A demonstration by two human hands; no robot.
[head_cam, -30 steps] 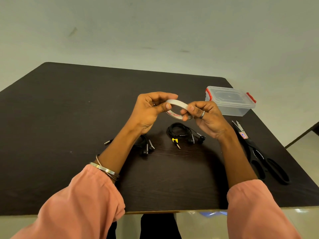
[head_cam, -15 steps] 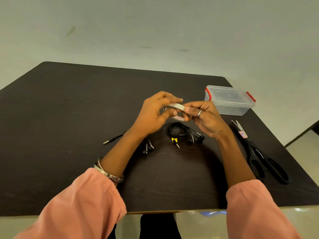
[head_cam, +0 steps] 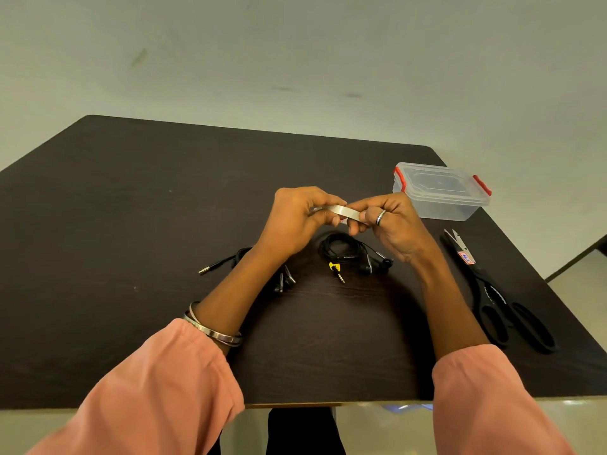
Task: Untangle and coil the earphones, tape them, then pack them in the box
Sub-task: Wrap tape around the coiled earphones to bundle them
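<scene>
Both hands hold a roll of clear tape [head_cam: 341,212] above the dark table [head_cam: 131,224]. My left hand [head_cam: 299,218] grips the roll's left side. My right hand [head_cam: 391,221], with a ring on one finger, pinches its right side. Below them a coiled pair of black earphones [head_cam: 348,252] with a yellow-collared plug lies flat. A second black pair [head_cam: 256,270] lies to the left, partly hidden under my left forearm, its plug pointing left. The clear plastic box [head_cam: 440,192] with red latches stands closed at the right rear.
Black scissors [head_cam: 492,287] lie along the table's right side, blades pointing away from me. The table's right edge runs just past the box and the scissors. My lap shows under the table's front edge.
The tape roll has tipped from tilted to nearly edge-on. My hands have drawn closer together over it and sunk a little toward the coiled earphones.
</scene>
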